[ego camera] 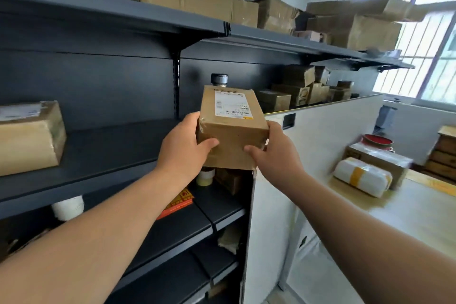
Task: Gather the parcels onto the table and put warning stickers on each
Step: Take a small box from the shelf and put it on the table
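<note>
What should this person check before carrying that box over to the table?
1. Grip: left hand and right hand each hold a near corner of the cardboard parcel: ok.
2. Parcel closed, shipping label facing up: ok.
3. Free spot on the table, nearer than the white wrapped parcel: ok.
4. Warning sticker on the held parcel: none on the faces in view: not ok.
5. Stickers ready: orange sheets lie on a lower shelf; whether they are the stickers: cannot tell.
</note>
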Action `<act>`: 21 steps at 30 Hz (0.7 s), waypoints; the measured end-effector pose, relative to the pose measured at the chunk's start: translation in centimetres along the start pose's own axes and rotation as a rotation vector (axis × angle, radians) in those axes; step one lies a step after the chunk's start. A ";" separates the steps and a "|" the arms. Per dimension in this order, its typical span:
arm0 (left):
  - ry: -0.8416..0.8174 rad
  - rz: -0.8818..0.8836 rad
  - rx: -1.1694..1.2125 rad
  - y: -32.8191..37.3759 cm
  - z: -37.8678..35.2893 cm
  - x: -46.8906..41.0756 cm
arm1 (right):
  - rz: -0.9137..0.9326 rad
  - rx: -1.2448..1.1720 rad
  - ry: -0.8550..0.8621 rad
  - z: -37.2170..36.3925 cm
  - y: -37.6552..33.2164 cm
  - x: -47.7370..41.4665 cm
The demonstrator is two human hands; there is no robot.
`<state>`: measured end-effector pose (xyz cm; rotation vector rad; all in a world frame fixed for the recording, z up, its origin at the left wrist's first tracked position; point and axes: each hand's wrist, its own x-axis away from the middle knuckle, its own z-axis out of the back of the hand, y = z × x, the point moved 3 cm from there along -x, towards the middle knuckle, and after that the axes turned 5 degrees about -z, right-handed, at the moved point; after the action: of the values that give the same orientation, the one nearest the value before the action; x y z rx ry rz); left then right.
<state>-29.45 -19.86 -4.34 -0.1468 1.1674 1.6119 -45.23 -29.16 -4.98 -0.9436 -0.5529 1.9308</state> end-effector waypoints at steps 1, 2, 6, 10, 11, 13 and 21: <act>-0.019 -0.015 0.015 0.6 -0.8 -0.1 | -0.012 0.014 0.016 0.8 0.7 0.1; -0.038 -0.029 0.029 1.1 -1.7 -0.2 | -0.025 0.028 0.029 1.6 1.5 0.2; -0.115 -0.090 0.088 3.7 -5.4 -0.5 | -0.087 0.060 0.071 4.8 4.8 0.4; -0.174 -0.138 0.146 6.1 -9.4 -0.8 | -0.158 0.064 0.101 7.4 8.5 0.2; -0.190 -0.144 0.162 6.7 -10.5 -0.8 | -0.175 0.065 0.106 8.1 9.5 0.1; -0.217 -0.152 0.188 7.9 -12.7 -0.9 | -0.202 0.051 0.106 9.4 11.7 -0.2; -0.301 -0.125 0.177 12.3 -23.9 -1.3 | -0.279 0.053 0.093 14.6 22.0 -2.6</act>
<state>-49.47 -37.39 -8.31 0.1314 1.0382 1.3591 -67.53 -42.65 -10.11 -0.8681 -0.5453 1.6367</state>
